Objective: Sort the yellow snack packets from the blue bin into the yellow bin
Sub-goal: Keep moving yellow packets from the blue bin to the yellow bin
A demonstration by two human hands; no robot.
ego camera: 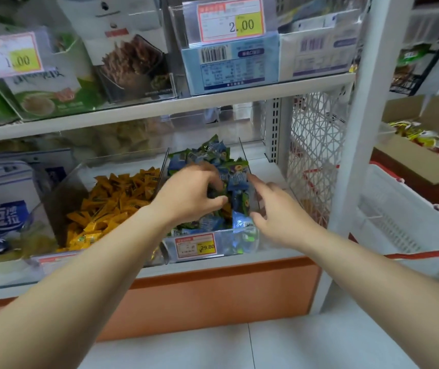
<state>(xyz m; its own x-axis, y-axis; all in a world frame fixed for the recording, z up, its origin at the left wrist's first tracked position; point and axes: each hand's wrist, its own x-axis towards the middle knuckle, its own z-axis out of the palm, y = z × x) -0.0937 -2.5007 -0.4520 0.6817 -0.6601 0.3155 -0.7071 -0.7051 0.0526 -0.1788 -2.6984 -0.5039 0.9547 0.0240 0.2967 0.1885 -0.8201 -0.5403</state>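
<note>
Reaching into the blue bin (226, 242), both hands are over its pile. The left hand (191, 193) has its fingers curled down into the blue packets (237, 179). The tips are hidden, so I cannot tell if they hold something. The right hand (274, 209) holds nothing: its index finger (257, 183) is stretched to the pile and the other fingers are loosely bent.

A clear divider (165, 166) stands just left of the left fingers, and the yellow bin (61, 187) is beyond it. The blue bin's right wall runs just beside the right index finger. Its front wall is nearer to the person than all the fingers. Both bins are open on top, and the shelf (186, 107) above leaves free room over the fingers.

I count two hands, two bins and one tag (195, 246) on the blue bin's front. The yellow packets (112, 198) fill the yellow bin, left of the left fingers, and they are too many to count, as are the blue ones. One bit of yellow (225, 210) shows just under the left thumb among the blue; I cannot tell if it is a packet.
</note>
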